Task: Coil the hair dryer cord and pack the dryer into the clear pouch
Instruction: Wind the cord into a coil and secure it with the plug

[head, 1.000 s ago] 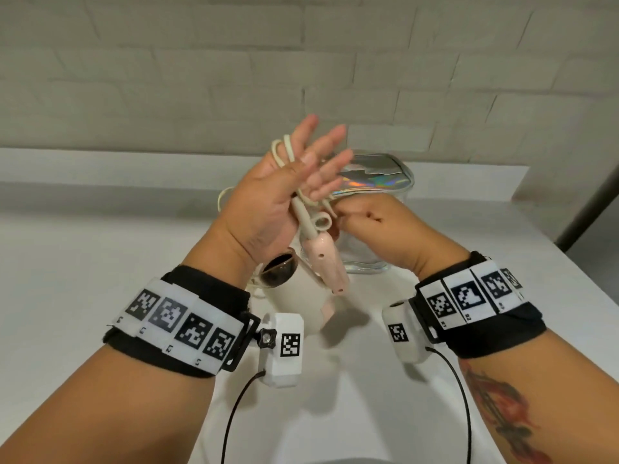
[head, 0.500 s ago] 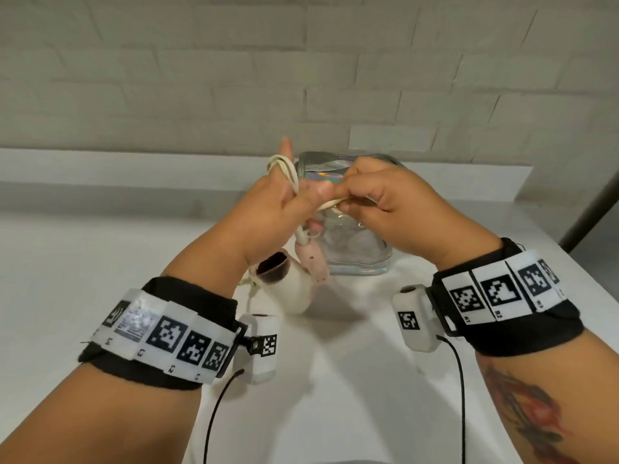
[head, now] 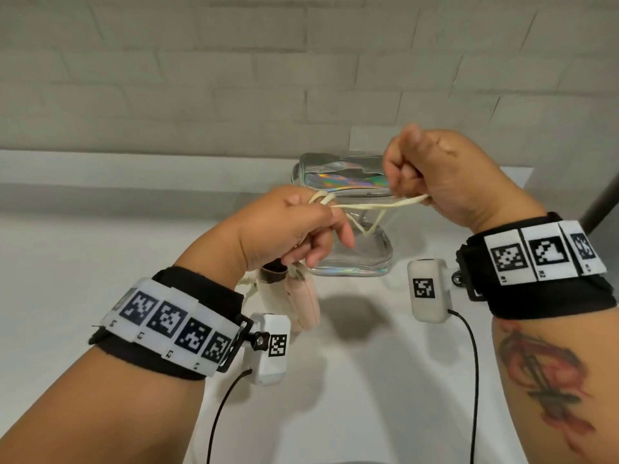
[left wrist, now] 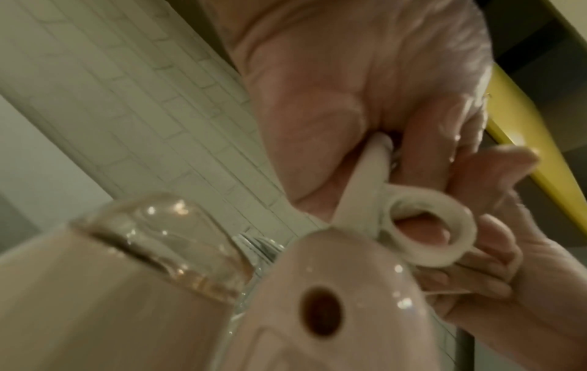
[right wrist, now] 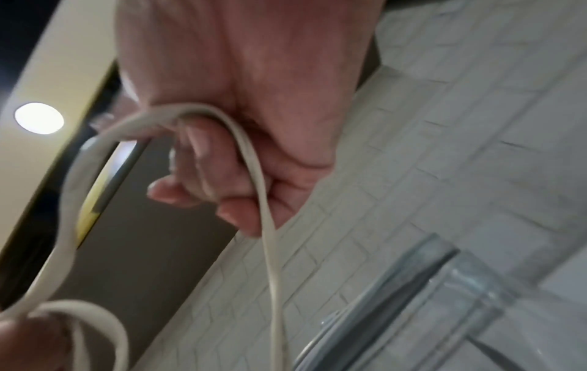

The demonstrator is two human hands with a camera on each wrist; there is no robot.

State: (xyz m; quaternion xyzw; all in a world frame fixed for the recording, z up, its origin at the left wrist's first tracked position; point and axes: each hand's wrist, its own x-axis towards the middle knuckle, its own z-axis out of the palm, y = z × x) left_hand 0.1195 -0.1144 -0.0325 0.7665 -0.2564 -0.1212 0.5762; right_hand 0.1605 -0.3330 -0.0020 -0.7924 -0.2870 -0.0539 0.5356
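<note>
Two hands raised above the desk [head: 83, 229], cord [head: 378, 205] stretched between them. Left hand [head: 291, 229]: grip curled round gathered cord loops; hair dryer [head: 301, 303] hangs just beneath it, apparently clear of the desk, though the view is blocked. Right hand [head: 438, 175]: fist pinching a cord loop, confirmed in the wrist view [right wrist: 254, 160]. Clear pouch [head: 338, 182]: upright near the desk's far edge, behind both hands.
</note>
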